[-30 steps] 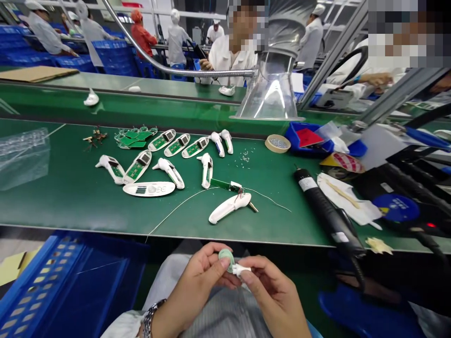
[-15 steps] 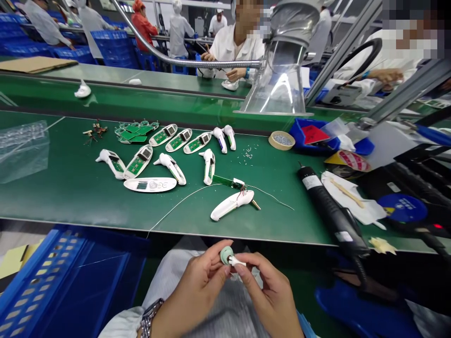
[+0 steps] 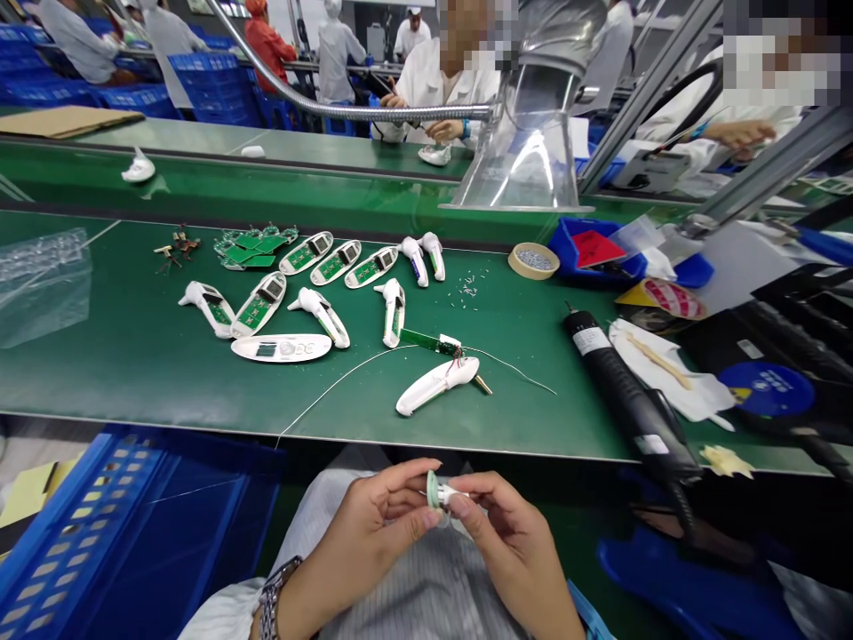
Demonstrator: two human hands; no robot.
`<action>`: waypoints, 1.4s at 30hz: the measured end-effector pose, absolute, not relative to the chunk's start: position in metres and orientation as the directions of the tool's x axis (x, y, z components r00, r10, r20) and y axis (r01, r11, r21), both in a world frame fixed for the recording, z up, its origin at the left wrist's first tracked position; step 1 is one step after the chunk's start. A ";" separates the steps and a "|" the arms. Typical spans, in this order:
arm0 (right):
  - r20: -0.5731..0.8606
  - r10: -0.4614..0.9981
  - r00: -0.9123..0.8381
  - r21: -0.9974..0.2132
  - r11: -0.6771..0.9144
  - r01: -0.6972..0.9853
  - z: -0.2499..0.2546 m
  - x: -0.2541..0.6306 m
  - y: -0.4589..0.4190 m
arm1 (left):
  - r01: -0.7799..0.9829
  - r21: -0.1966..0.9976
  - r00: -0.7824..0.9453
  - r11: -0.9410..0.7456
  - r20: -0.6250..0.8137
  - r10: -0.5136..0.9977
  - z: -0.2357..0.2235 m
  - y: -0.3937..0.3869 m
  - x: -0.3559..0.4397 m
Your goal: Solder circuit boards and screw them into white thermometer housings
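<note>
Left hand (image 3: 363, 533) and right hand (image 3: 513, 556) are both closed in a narrow pinch, holding a small white plastic part (image 3: 448, 493) with a pale green ring (image 3: 433, 489) against its end, above the person's lap. The part is partly hidden, so its exact shape is hard to tell. At 12 o'clock, on the green desk (image 3: 99, 382), lies a white plastic housing (image 3: 436, 387) beside a strip of circuit board (image 3: 423, 340). A black electric screwdriver (image 3: 626, 391) lies at 2 o'clock, and a blue perforated crate (image 3: 133, 533) sits at 9 o'clock.
</note>
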State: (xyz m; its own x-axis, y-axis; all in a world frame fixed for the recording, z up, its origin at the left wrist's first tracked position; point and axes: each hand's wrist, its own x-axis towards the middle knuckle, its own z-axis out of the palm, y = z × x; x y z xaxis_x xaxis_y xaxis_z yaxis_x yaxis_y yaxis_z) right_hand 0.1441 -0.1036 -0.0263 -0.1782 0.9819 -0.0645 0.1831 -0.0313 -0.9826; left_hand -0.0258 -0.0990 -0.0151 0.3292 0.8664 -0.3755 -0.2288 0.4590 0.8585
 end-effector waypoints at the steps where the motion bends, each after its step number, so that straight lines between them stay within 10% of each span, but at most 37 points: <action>1: -0.065 0.981 -0.184 -0.982 -0.030 0.185 -0.026 0.144 -0.103 | -0.224 0.865 0.321 0.449 -0.370 0.872 -0.016 -0.099 -0.026; 17: -0.064 0.974 -0.218 -0.992 -0.038 0.124 -0.031 0.146 -0.103 | -0.005 0.951 0.253 0.308 -0.297 0.921 -0.014 -0.097 -0.024; 25: -0.016 0.978 -0.209 -0.986 0.019 0.164 -0.022 0.140 -0.098 | -0.421 0.724 0.348 0.546 -0.426 0.835 -0.028 -0.090 -0.022; 33: 0.133 0.969 -0.210 -0.943 0.189 0.273 -0.016 0.141 -0.099 | -0.450 0.702 0.388 0.552 -0.403 0.829 -0.029 -0.091 -0.023; 38: 0.161 0.980 -0.118 -0.951 0.186 0.245 -0.013 0.149 -0.096 | -0.214 0.893 0.263 0.396 -0.338 0.904 -0.020 -0.092 -0.028; 42: 0.126 0.983 0.133 -0.986 0.109 0.130 -0.013 0.167 -0.083 | 0.254 0.967 0.043 -0.028 0.017 0.999 0.004 -0.080 -0.038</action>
State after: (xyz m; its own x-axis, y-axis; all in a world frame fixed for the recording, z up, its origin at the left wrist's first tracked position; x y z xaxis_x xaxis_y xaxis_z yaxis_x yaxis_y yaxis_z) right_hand 0.1670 -0.0834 -0.0129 0.1325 0.9831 0.1261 0.1300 0.1089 -0.9855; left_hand -0.0385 -0.0800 0.0039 0.0429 0.9989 0.0173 0.2536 -0.0276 0.9669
